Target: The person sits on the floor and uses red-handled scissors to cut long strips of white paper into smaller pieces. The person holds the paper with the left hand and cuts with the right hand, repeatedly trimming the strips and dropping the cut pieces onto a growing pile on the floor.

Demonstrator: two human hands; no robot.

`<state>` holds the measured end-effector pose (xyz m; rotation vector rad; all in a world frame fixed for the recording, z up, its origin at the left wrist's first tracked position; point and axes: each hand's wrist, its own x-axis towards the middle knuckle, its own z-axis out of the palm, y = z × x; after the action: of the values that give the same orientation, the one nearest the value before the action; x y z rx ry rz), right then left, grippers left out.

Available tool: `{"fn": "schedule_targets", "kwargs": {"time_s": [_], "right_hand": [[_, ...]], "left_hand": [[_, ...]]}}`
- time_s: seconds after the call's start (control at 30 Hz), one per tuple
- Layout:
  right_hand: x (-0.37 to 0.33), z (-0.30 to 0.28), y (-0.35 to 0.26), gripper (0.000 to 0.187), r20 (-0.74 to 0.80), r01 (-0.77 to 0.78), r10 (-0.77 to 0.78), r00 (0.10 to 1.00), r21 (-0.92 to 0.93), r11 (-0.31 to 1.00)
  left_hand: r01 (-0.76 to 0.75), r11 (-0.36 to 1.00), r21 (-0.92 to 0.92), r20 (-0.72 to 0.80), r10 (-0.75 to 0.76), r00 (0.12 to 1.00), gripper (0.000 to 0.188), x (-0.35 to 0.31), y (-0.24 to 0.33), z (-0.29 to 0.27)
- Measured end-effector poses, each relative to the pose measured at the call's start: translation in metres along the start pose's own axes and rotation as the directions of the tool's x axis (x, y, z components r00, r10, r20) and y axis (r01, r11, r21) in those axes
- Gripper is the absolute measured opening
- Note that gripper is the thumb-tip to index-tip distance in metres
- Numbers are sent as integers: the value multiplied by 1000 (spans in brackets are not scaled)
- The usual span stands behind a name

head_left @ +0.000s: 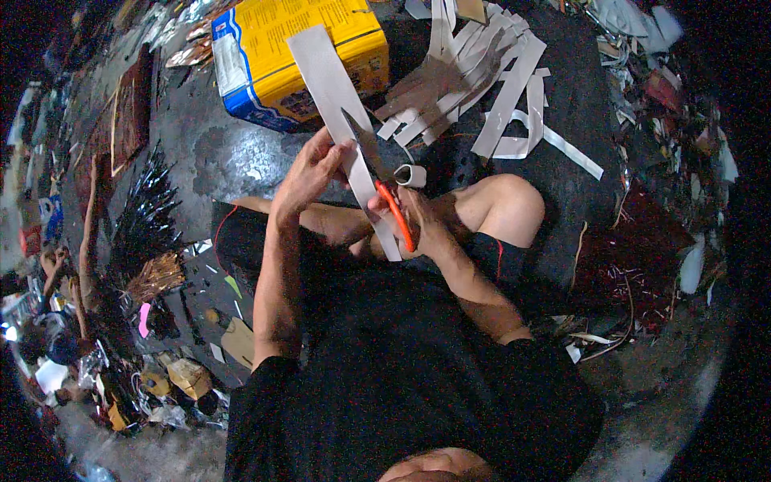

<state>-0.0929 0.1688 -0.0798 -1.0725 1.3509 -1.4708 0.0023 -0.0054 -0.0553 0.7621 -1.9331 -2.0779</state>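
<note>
A long pale grey strip [323, 72] slants across the middle of the view, its far end in front of a yellow package. My left hand [309, 175] pinches the strip at its left edge, about halfway down. Closed round the orange handle of a pair of scissors [397, 218] is my right hand [421, 218]. The dark blades point up along the strip's right side, and a narrower sliver stands apart from it there. Whether the blades touch the strip at this instant is hard to see. A small curled piece of strip [414, 176] sits just beyond my right hand.
The yellow, blue and white package [321, 40] stands at the far middle. Right of it lies a pile of cut pale strips [462, 80] on a dark mat. Scraps and litter [181, 377] spread along the left, and more scraps [658, 104] lie at the far right.
</note>
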Motion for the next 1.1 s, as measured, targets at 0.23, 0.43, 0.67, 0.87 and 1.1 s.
{"fn": "schedule_targets", "kwargs": {"time_s": [0.23,0.43,0.67,0.87,1.1], "right_hand": [[-1,0,-29,25,-9,-296,298,955,96,950],[4,-1,15,23,-132,10,-18,991,-61,998],[6,1,-28,25,-25,71,-81,996,-278,958],[12,0,-26,27,-36,139,-155,987,-283,949],[24,4,-17,24,-69,212,-243,968,-303,929]], "left_hand": [[90,990,-111,-46,-96,994,31,6,4,-12],[73,989,-130,-24,-77,997,38,3,15,3],[74,954,-290,-103,-108,989,31,4,4,-15],[6,1000,-20,-142,-9,990,32,-4,46,-1],[31,998,-63,-56,-35,998,34,-10,45,-3]]}}
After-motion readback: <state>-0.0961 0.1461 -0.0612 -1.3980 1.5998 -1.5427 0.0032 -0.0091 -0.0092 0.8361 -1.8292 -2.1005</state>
